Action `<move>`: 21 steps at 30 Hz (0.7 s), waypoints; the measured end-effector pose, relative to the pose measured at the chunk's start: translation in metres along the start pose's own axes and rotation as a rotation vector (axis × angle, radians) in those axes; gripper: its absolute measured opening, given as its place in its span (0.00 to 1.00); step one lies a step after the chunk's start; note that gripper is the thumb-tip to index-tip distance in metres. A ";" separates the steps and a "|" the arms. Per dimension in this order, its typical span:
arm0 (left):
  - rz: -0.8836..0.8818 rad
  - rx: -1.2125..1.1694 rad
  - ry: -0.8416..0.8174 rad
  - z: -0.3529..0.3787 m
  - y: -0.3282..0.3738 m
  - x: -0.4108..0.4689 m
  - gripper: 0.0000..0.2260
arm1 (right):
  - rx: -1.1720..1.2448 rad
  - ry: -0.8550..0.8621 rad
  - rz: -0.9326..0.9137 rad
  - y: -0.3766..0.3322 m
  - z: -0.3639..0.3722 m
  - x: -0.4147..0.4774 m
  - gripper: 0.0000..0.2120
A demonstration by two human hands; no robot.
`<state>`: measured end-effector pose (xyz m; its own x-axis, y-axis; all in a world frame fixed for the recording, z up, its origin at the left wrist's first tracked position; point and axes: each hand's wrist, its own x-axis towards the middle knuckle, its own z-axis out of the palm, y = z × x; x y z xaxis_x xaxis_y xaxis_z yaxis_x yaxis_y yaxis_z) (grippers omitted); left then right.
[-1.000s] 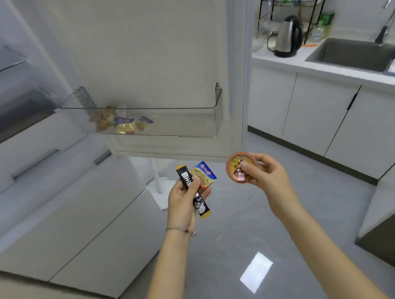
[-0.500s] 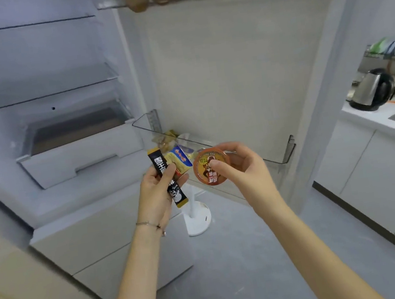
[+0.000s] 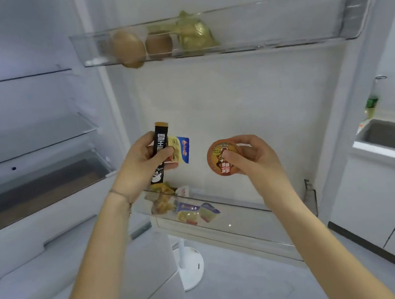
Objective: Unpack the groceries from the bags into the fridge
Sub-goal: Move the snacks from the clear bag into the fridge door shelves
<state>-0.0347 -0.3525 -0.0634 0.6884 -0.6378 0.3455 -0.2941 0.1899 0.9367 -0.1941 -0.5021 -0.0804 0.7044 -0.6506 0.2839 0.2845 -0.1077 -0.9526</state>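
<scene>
Left hand (image 3: 142,162) pinches a black stick sachet (image 3: 159,152) and a yellow-blue packet (image 3: 180,150); right hand (image 3: 251,159) grips a round foil-lidded cup (image 3: 223,157) by its rim, all above the lower door bin's (image 3: 242,217) left end. Probably light, crushable and slick — hold by the edges, not the lid.

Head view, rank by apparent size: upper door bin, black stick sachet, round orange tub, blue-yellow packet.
1. upper door bin, by far.
2. black stick sachet and round orange tub: longer versus wider, too close to rank.
3. blue-yellow packet, smallest showing, though partly hidden.
</scene>
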 end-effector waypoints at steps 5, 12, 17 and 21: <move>-0.135 0.341 -0.462 -0.027 -0.016 0.053 0.04 | -0.006 0.078 0.058 0.005 0.009 0.014 0.10; -0.242 0.737 -0.950 -0.025 -0.047 0.079 0.02 | -0.069 0.161 0.080 0.006 0.021 0.012 0.10; -0.169 0.808 -1.010 -0.030 -0.064 0.083 0.05 | -0.106 0.197 0.087 0.013 0.028 0.005 0.09; -0.128 0.820 -0.985 -0.033 -0.072 0.079 0.10 | -0.133 0.209 0.109 0.016 0.034 0.003 0.09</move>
<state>0.0629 -0.3916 -0.1018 0.0682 -0.9632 -0.2599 -0.8239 -0.2013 0.5298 -0.1658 -0.4802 -0.0910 0.5727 -0.8034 0.1631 0.1163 -0.1173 -0.9863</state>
